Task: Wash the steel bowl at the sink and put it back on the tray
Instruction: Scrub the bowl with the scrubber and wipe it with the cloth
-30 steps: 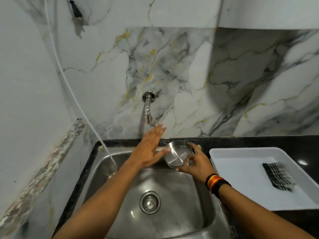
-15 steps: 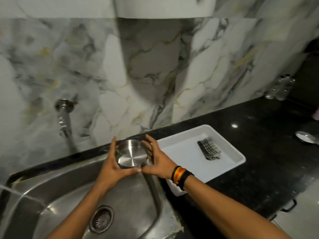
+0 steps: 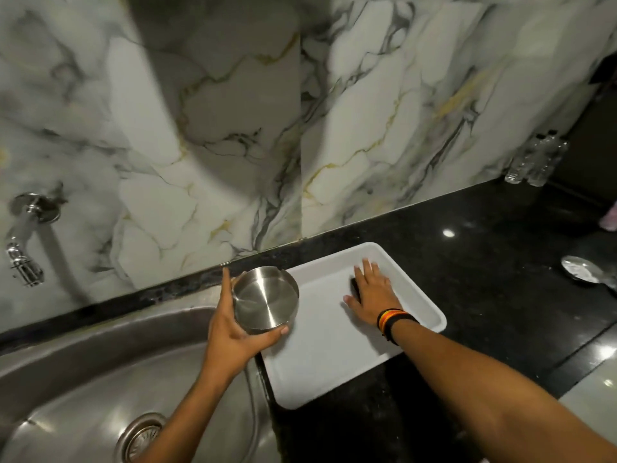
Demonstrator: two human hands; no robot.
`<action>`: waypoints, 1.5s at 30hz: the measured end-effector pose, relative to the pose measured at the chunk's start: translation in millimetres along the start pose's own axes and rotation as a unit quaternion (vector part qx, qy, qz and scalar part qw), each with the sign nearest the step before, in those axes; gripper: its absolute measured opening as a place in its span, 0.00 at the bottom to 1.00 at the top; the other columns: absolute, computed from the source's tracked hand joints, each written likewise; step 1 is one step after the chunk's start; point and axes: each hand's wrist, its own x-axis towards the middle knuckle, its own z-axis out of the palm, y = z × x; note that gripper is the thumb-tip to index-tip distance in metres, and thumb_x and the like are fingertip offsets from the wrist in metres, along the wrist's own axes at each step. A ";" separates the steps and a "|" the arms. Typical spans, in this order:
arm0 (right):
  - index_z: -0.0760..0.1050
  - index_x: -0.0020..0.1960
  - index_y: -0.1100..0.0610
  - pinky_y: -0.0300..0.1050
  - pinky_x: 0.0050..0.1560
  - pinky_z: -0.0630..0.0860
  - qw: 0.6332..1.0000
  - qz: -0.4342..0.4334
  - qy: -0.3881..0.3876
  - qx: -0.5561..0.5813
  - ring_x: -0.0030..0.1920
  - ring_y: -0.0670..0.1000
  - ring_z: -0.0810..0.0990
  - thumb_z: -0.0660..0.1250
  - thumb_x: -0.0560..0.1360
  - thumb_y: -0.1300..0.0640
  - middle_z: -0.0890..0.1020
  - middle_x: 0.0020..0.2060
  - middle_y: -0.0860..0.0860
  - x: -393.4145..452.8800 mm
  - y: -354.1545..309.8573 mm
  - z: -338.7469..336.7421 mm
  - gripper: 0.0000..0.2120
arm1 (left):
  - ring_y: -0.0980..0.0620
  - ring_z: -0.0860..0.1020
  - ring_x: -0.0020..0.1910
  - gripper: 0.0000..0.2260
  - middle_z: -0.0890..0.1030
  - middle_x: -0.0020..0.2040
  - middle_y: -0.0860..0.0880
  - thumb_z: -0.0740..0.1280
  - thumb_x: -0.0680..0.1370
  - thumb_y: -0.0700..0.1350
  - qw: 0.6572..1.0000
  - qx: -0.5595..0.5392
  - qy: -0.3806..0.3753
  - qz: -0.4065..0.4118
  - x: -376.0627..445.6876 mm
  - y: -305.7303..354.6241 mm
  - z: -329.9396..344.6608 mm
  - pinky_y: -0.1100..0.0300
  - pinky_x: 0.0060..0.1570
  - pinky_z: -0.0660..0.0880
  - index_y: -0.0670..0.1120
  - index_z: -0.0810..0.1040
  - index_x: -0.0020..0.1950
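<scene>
The left hand [image 3: 233,332] grips the bowl [image 3: 265,297] from the side, thumb along the near rim and a finger reaching up past the far rim. The bowl is held in the air, its open side facing the camera, over the spot where the sink [image 3: 100,355] edge meets the left end of the tray [image 3: 320,372]. Its inside is bare, shiny steel, and a small notch shows in the far rim.

The right hand [image 3: 370,292] lies open and flat inside the tray, palm down, fingers spread towards the wall. A dark cloth [image 3: 354,285] peeks out from under its fingers; most of it is hidden, so its pattern cannot be made out. It cannot be told whether the hand presses or merely rests there. A striped band [image 3: 394,320] in black, orange and yellow sits on the right wrist.

The tray is white and shallow and rests on the black counter [image 3: 484,279] just to the right of the sink. The sink is steel, with a round drain [image 3: 140,436] low in the basin. A chrome tap [image 3: 25,242] sticks out of the marble wall [image 3: 233,128] at the far left. At the far right of the counter, two clear bottles [image 3: 534,160] stand against the wall, and a small steel lid or dish [image 3: 581,269] lies well apart from the tray.
</scene>
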 end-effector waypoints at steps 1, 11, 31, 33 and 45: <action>0.43 0.83 0.56 0.62 0.80 0.48 1.000 0.005 -0.022 -0.006 0.82 0.59 0.41 0.58 0.80 0.37 0.40 0.83 0.56 4.2 11.8 5.4 0.42 | 0.58 0.73 0.73 0.71 0.72 0.72 0.69 0.85 0.53 0.66 1.000 0.001 0.000 -0.002 1.2 1.1 7.3 0.57 0.71 0.71 0.63 0.45 0.86; 0.48 0.83 0.58 0.58 0.79 0.55 0.996 0.048 -0.076 0.009 0.82 0.60 0.49 0.55 0.82 0.51 0.50 0.83 0.56 20.8 41.0 46.5 0.33 | 0.59 0.69 0.77 0.65 0.69 0.80 0.61 0.86 0.57 0.64 0.998 0.039 0.043 -0.029 -0.1 3.8 29.2 0.48 0.77 0.71 0.59 0.55 0.86; 0.79 0.63 0.60 0.44 0.48 0.83 0.766 -0.044 0.018 0.641 0.51 0.57 0.85 0.70 0.74 0.67 0.87 0.49 0.56 -75.6 -214.1 -102.8 0.18 | 0.54 0.67 0.80 0.65 0.66 0.81 0.58 0.87 0.61 0.60 0.993 0.108 0.047 0.013 -54.2 -3.2 -104.0 0.44 0.77 0.70 0.55 0.50 0.87; 0.78 0.67 0.52 0.43 0.49 0.81 0.845 -0.132 0.069 0.513 0.50 0.51 0.84 0.67 0.74 0.67 0.86 0.52 0.50 -104.4 -255.2 -100.9 0.24 | 0.54 0.67 0.80 0.65 0.67 0.80 0.57 0.87 0.61 0.60 0.992 0.112 0.051 0.018 -60.8 -10.0 -126.8 0.44 0.77 0.70 0.56 0.49 0.87; 0.68 0.77 0.51 0.50 0.76 0.66 0.937 -0.276 -0.071 0.202 0.77 0.54 0.67 0.62 0.76 0.62 0.70 0.77 0.52 -180.5 -391.5 -56.2 0.30 | 0.54 0.67 0.78 0.69 0.66 0.78 0.56 0.86 0.63 0.52 0.987 0.154 0.007 0.035 -100.7 -43.6 -221.8 0.56 0.77 0.66 0.56 0.36 0.86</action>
